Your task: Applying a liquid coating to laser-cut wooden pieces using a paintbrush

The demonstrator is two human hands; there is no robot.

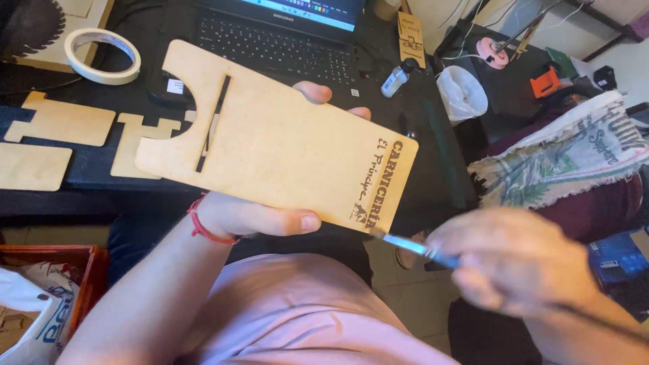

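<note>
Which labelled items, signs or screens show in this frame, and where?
Wooden board: tan, slotted, dark engraved lettering at one end, held in left hand.
Laptop screen: top centre, lit, coloured icons.
Small wooden sign: tan, engraved, right of the laptop.
Printed cloth: right, green and white.
Small bottle: white label.

Your left hand (250, 217) holds the board (284, 142) up over the desk (101, 172) (laptop (284, 34) behind it); your right hand (514, 260) is right of it.
</note>
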